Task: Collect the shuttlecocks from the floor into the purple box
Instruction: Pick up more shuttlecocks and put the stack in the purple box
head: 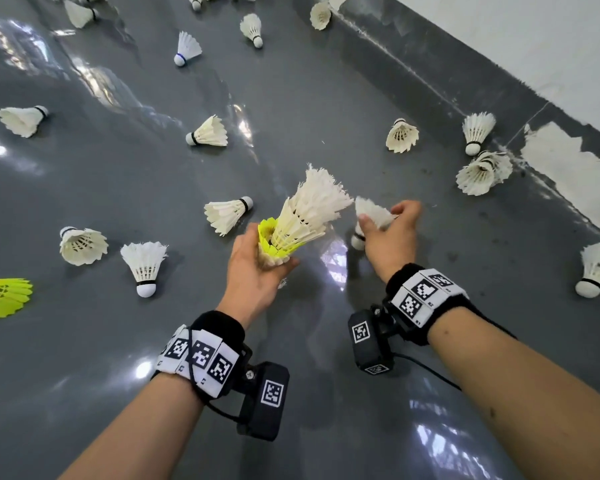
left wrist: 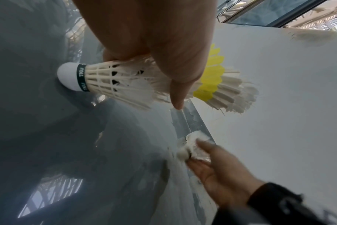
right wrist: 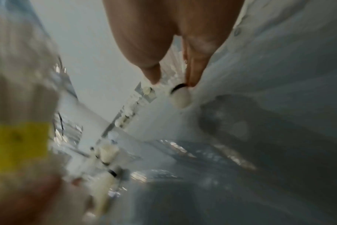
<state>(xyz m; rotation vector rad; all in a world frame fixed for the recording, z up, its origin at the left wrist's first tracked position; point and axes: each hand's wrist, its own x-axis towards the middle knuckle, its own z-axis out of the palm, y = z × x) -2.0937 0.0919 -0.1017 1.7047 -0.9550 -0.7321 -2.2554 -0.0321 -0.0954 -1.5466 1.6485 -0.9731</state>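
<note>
- Shuttlecocks lie scattered over the grey floor [head: 291,98], white ones on every side and more toward twelve o'clock along the foot of the white wall [head: 534,46].
- Left hand [head: 253,271], near the middle of the head view, has its fingers curled round a nested stack of shuttlecocks [head: 302,216]; the feathers fan out toward one o'clock.
- One yellow skirt shows within the stack, white ones inside and outside it; the left wrist view shows a white cork with a dark band at the stack's closed end.
- Right hand [head: 392,233], at three o'clock from the stack and just beside it, pinches a single white shuttlecock [head: 373,213] by its feathers between thumb and fingers.
- That shuttlecock's cork points down toward the floor; the right wrist view is blurred, so whether the cork touches the floor I cannot tell.
- A loose yellow shuttlecock [head: 4,296] lies at nine o'clock, near the left edge of the head view.
- Two white shuttlecocks lie at ten o'clock from the left hand, one upright on its cork [head: 144,268] and one on its side [head: 227,213].
- Both wrists wear black bands with printed square markers.
</note>
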